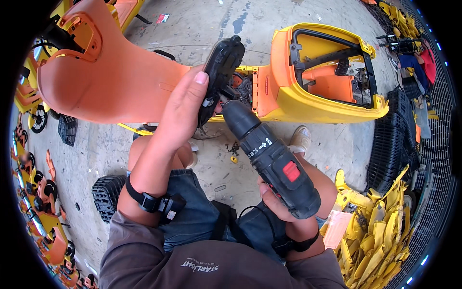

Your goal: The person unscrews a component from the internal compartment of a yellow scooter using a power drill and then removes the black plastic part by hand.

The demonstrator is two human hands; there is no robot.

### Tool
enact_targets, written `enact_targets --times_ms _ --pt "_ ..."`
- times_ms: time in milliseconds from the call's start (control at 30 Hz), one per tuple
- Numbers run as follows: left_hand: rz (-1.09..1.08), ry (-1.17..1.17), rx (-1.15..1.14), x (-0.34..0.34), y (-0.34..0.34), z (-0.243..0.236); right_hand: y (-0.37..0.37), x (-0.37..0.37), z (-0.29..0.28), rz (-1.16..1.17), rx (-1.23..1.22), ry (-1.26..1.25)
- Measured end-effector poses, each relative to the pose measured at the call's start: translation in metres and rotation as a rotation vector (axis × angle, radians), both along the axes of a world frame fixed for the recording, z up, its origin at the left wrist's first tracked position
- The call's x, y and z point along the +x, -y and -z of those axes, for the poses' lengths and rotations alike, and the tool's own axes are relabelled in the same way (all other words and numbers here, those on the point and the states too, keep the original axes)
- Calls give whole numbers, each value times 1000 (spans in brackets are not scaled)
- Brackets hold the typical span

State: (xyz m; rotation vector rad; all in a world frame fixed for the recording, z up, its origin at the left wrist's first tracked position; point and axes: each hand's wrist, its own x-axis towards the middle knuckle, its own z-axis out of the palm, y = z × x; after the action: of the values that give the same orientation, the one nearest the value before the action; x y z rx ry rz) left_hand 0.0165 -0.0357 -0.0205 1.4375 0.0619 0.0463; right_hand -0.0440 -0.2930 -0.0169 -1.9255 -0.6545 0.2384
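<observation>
My left hand [180, 108] is closed round a flat black plastic part [224, 60], tilted upright above the scooter body, with the thumb on its near face. In my right hand [276, 202] is a black cordless drill [274, 159] with a red switch on top. Its chuck points up and left, close against the lower edge of the black part; the bit's tip is hidden there. Behind both lies a scooter body with an orange front shield [115, 86] and a yellow rear shell [313, 101]. Wires [245, 89] show in an opening between them.
Yellow plastic panels [375, 236] are piled at the lower right, below stacked black crates [392, 139]. A black crate [108, 195] stands left of my legs. Small dark screws [232, 148] lie on the concrete floor [211, 166]. More scooters [50, 216] line the left side.
</observation>
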Motion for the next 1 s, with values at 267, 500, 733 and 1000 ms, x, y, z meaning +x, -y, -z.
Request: enact_targets --times_ms 267,500,733,1000 --pt "21 -8 -50 -1 -2 -6 8 -11 7 76 42 -293" --pt "11 20 -28 -1 -4 -3 4 -12 6 118 106 -396" --pt "21 18 -30 -2 -5 -5 11 -10 10 75 43 -373" --pt "29 -65 -75 -1 -4 -3 6 -14 6 121 161 -446"
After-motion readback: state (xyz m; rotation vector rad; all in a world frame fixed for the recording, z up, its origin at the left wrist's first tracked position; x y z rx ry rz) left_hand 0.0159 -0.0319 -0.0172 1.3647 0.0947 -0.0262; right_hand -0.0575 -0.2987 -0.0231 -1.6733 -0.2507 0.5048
